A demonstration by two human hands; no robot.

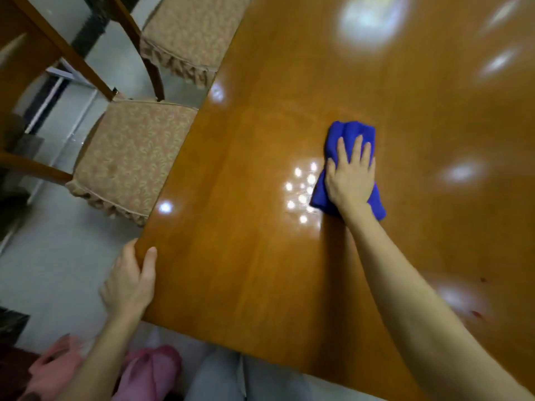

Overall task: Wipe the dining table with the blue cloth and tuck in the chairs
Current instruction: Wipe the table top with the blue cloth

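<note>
with right hand fingers flat on the blue cloth and left hand gripping the worktop edge at 8 o'clock, the unpinched cloth may slip.

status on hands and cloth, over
Right hand flat on cloth, pressing it to table. Left hand grips table edge. Near chair, far chair not tucked. Nothing in cloth's way.

Bunched blue cloth on glossy wooden dining table; two cushioned chairs alongside
</note>
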